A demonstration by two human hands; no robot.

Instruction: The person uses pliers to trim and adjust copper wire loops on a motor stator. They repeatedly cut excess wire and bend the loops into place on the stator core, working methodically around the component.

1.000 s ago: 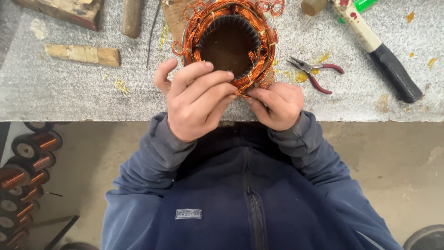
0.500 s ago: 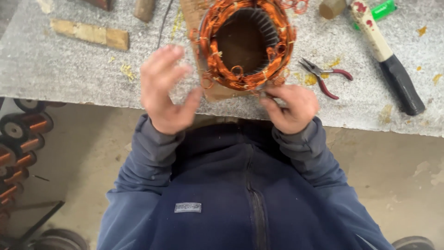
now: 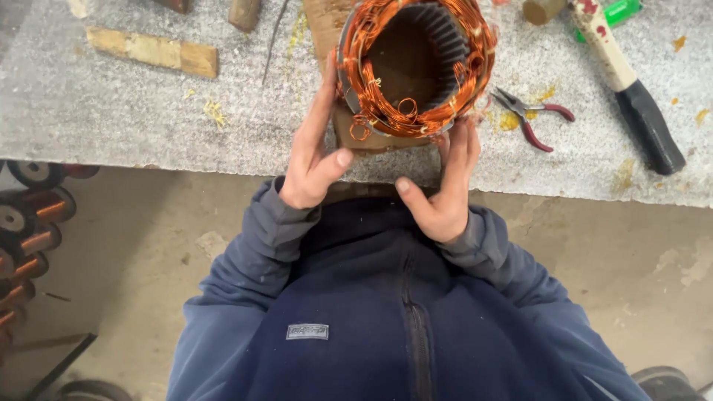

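Note:
A round motor stator (image 3: 413, 65) wound with copper wire stands on a wooden block (image 3: 371, 137) at the near edge of the grey bench (image 3: 111, 111). My left hand (image 3: 316, 152) presses flat against the stator's left side, thumb pointing inward below it. On the opposite side my right hand (image 3: 445, 182) cups the stator's lower right edge, fingers up along the winding. Both hands clasp the stator between them. The toothed steel core shows inside the ring.
Red-handled pliers (image 3: 531, 119) lie just right of the stator. A hammer (image 3: 627, 82) with a black grip lies at the far right. A wooden strip (image 3: 152, 50) rests at the left. Spools of copper wire (image 3: 26, 223) sit on the floor at left.
My left hand lifted off the winding's front, swung out, then came back onto the stator's left side. My right hand shifted from pinching the front wires to cupping the right side.

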